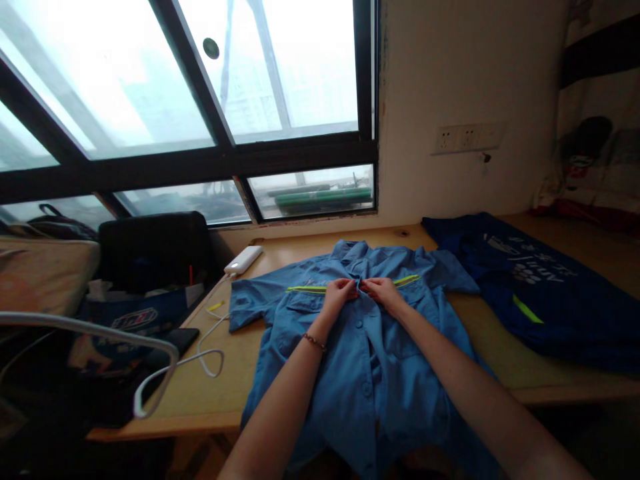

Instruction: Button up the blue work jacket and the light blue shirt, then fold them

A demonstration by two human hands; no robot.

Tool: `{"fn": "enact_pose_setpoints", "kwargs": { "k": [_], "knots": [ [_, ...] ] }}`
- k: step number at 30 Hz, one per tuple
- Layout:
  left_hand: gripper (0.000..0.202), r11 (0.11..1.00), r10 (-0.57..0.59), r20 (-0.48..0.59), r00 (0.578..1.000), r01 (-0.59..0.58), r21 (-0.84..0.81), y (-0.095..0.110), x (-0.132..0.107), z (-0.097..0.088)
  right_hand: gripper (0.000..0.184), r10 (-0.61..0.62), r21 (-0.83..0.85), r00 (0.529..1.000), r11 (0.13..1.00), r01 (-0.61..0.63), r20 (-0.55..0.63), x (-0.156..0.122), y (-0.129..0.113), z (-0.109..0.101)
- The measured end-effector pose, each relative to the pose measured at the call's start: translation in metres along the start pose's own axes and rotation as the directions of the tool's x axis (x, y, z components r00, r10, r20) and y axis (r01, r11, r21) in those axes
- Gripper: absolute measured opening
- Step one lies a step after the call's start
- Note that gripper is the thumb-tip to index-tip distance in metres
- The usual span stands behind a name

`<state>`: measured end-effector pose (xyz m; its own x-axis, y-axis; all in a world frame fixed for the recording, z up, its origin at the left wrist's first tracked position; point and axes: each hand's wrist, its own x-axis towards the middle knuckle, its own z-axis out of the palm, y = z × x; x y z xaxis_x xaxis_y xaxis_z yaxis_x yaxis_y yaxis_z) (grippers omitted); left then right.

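Note:
A blue short-sleeved work shirt (320, 360) lies face up on the wooden table, collar toward the window, its lower part hanging over the near edge. Yellow-green strips cross the chest above the pockets. Both hands meet at the front placket, a little below the collar. My left hand (341, 292), with a beaded bracelet at the wrist, pinches one edge of the placket. My right hand (383, 293) pinches the other edge close beside it. Whatever button lies between the fingertips is hidden. Farther down the placket, several buttons show and the front edges lie partly apart.
On the table (220, 393), a white power bank (244, 260) with a white cable (213, 353) lies left of the shirt. Dark blue printed clothing (550, 293) lies at the right. A black chair back (155, 247) and bags stand at the left; wall sockets (467, 138) are behind.

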<state>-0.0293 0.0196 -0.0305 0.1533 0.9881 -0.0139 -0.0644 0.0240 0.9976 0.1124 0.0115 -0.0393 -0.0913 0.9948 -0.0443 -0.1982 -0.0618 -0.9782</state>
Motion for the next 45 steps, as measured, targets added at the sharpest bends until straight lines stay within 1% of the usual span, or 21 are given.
{"fn": "enact_pose_setpoints", "kwargs": {
  "k": [2,3,4,6,7,8,11,15,19,22,26,30,32,37,41,45],
  "knots": [
    [0.033,0.992,0.05,-0.016,0.999,-0.047,0.114,0.003,-0.002,0.003,0.019,-0.113,-0.187,0.993,0.977,0.104,-0.037,-0.002,0.0,0.002],
    [0.033,0.981,0.084,-0.023,0.996,-0.079,0.176,0.004,-0.003,0.004,0.017,-0.184,-0.311,0.982,0.937,0.16,-0.049,-0.004,0.0,0.004],
    [0.033,0.967,0.117,-0.03,0.993,-0.107,0.232,0.004,-0.003,0.005,0.016,-0.256,-0.439,0.965,0.874,0.208,-0.051,-0.005,0.0,0.006],
    [0.028,0.939,0.167,-0.054,0.984,-0.142,0.314,0.004,-0.003,0.005,0.014,-0.357,-0.649,0.934,0.717,0.254,-0.028,-0.008,0.0,0.009],
    [0.025,0.931,0.181,-0.071,0.981,-0.148,0.335,0.003,-0.002,0.005,0.014,-0.378,-0.715,0.926,0.65,0.258,-0.011,-0.01,0.0,0.01],
    [0.021,0.928,0.188,-0.089,0.978,-0.147,0.341,0.002,-0.001,0.005,0.014,-0.387,-0.754,0.922,0.605,0.256,0.003,-0.011,0.0,0.011],
    [0.012,0.951,0.158,-0.143,0.977,-0.111,0.289,-0.002,0.003,0.003,0.018,-0.382,-0.802,0.924,0.543,0.251,0.03,-0.012,0.0,0.014],
    [0.008,0.988,0.06,-0.185,0.981,-0.032,0.151,-0.008,0.006,0.001,0.021,-0.373,-0.817,0.926,0.519,0.251,0.048,-0.013,0.0,0.014],
    [0.015,1.0,-0.004,-0.197,0.98,0.008,0.021,-0.009,0.006,0.001,0.024,-0.371,-0.811,0.927,0.525,0.259,0.056,-0.014,-0.001,0.015],
    [0.022,0.999,-0.02,-0.202,0.979,0.014,-0.032,-0.009,0.004,0.001,0.028,-0.371,-0.801,0.926,0.536,0.268,0.061,-0.015,-0.001,0.016],
    [0.029,0.998,-0.006,-0.208,0.978,-0.008,-0.064,-0.009,0.004,0.0,0.038,-0.385,-0.783,0.917,0.536,0.316,0.106,-0.015,0.001,0.018],
    [0.034,0.995,0.03,-0.235,0.972,-0.051,-0.084,-0.01,0.006,0.0,0.048,-0.371,-0.792,0.915,0.507,0.341,0.156,-0.015,0.003,0.018],
    [0.035,0.992,0.058,-0.237,0.97,-0.083,-0.096,-0.01,0.006,0.001,0.049,-0.351,-0.804,0.922,0.495,0.329,0.161,-0.015,0.002,0.018],
    [0.034,0.985,0.111,-0.179,0.978,-0.131,-0.109,-0.009,0.005,0.001,0.056,-0.274,-0.854,0.951,0.45,0.26,0.145,-0.014,-0.001,0.017],
    [0.035,0.986,0.132,-0.159,0.978,-0.146,-0.081,-0.008,0.004,0.0,0.059,-0.239,-0.87,0.961,0.435,0.231,0.136,-0.014,-0.001,0.017],
    [0.036,0.988,0.155,-0.152,0.976,-0.154,0.019,-0.009,0.004,0.0,0.057,-0.252,-0.847,0.954,0.462,0.264,0.161,-0.012,0.001,0.014]
  ]
}}
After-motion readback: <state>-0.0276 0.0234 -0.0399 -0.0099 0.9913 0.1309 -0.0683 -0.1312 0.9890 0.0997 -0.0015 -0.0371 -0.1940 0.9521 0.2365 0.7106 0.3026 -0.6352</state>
